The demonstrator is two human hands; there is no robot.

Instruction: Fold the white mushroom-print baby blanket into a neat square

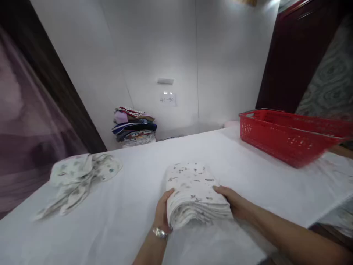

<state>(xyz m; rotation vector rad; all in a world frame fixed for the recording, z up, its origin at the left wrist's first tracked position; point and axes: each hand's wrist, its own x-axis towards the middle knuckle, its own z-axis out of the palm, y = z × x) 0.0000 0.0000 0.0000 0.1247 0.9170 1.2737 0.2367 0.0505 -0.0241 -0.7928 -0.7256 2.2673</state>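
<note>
Between my two hands is a thick folded stack of white printed cloth, its layered edge facing me and bowed upward in the middle. My left hand, with a metal watch or bracelet at the wrist, grips the left side, thumb along the edge. On the right side my right hand presses in, thumb on top and the other fingers hidden below. A clear plastic sheet or bag lies in front of the stack, nearest to me. To the left, a crumpled piece of similar printed cloth rests on the white table.
A red plastic basket stands at the table's right side. Behind the far edge, a pile of folded fabrics leans near the white wall, which bears a paper label reading "45-50". Purple fabric hangs at the left.
</note>
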